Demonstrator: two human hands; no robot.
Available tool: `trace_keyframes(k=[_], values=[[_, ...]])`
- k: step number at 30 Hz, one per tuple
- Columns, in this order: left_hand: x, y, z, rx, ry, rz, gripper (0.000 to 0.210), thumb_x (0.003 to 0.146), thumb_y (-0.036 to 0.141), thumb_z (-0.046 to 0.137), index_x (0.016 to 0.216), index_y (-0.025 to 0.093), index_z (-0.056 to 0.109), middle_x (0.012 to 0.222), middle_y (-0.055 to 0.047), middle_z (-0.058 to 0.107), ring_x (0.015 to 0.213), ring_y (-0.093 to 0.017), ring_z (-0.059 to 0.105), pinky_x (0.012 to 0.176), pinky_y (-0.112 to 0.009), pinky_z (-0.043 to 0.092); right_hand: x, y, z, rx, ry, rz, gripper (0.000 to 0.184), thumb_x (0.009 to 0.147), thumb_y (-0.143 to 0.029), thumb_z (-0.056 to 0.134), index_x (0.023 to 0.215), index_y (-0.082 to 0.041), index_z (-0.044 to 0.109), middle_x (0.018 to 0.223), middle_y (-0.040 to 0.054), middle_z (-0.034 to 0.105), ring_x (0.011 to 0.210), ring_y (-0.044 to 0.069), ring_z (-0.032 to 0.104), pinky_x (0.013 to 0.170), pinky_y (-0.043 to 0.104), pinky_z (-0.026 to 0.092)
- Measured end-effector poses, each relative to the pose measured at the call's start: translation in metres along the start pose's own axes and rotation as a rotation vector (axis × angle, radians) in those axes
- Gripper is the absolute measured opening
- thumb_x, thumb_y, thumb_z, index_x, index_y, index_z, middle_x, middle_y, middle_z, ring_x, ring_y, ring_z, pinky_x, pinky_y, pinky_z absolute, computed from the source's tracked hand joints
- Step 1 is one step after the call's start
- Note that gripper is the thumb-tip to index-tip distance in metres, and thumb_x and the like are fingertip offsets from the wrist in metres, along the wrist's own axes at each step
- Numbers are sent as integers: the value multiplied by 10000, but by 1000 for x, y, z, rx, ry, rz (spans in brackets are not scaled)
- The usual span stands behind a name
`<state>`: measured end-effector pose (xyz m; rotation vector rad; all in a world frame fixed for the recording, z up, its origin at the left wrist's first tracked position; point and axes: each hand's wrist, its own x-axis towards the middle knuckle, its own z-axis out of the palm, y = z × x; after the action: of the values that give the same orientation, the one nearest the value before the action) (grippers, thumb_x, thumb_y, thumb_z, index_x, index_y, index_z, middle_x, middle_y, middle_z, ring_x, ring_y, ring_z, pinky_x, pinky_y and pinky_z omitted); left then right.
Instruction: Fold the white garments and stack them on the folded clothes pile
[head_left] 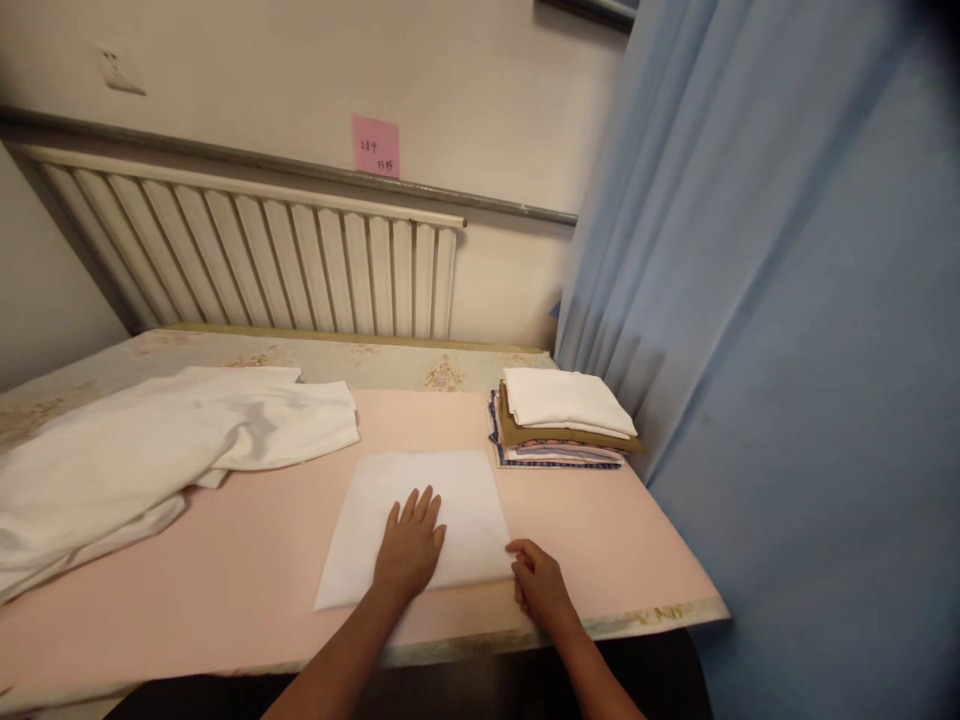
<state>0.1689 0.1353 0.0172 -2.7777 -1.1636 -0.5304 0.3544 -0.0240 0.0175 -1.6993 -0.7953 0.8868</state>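
Observation:
A white folded cloth lies flat near the front of the pink-covered table. My left hand rests palm down on it, with its fingers stretched out and slightly spread. At the cloth's right edge, close to the near right corner, my right hand has its fingers curled, thumb and forefinger pinching the edge. Beyond the right hand stands a stack of folded fabrics, with a white folded piece on top and an olive one beneath it.
Loose white garments lie spread on the left of the table. A pink sheet covers a floral cloth on the tabletop. Blue curtain hangs along the right side. Behind the table is a radiator below a wall pipe.

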Motion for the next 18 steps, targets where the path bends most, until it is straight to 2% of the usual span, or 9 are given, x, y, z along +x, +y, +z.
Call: trace_keyframes(k=[18], values=[[0, -1, 1, 3, -19, -11, 491, 941, 340, 323, 1402, 219, 443, 1512, -56, 377, 1400, -274, 311, 1124, -512, 235, 1, 3, 0, -45, 5, -40, 315, 752, -356, 458, 975, -177, 587, 440, -94, 401, 333, 102, 371, 347, 209, 292]])
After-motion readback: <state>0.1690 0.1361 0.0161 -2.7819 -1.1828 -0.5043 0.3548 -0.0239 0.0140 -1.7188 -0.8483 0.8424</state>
